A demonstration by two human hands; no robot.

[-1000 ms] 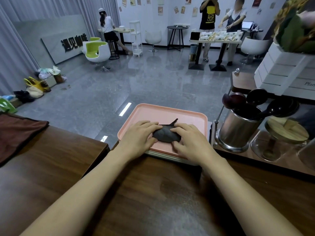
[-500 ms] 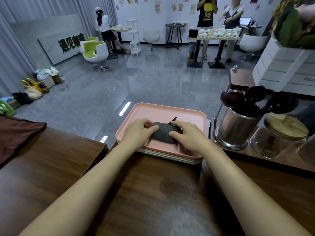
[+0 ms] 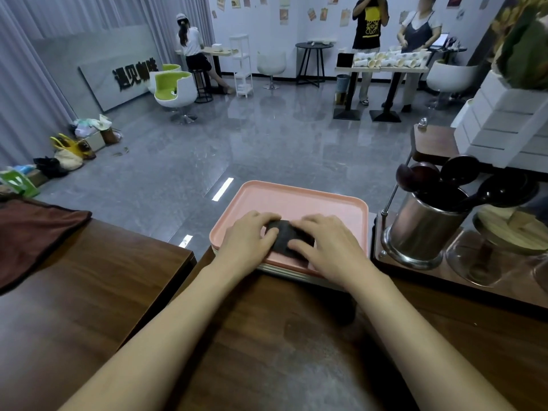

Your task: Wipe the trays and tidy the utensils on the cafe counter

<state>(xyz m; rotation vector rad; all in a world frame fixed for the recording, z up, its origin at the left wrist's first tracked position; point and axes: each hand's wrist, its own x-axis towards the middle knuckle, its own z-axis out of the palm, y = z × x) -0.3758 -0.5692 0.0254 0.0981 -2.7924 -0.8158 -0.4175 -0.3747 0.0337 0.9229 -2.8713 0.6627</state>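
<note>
Your dark cloth (image 3: pixel 286 239) looks matt and soft on that smooth pink plastic tray (image 3: pixel 296 200); shiny metal utensil pot (image 3: pixel 421 232), satin wood-grain counter (image 3: pixel 267 345).

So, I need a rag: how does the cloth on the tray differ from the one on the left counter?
The tray cloth is dark grey; the counter cloth is reddish brown. The tray cloth is folded small, the counter cloth spread out. The left hand and right hand hold the tray cloth; the counter cloth lies untouched.
</note>
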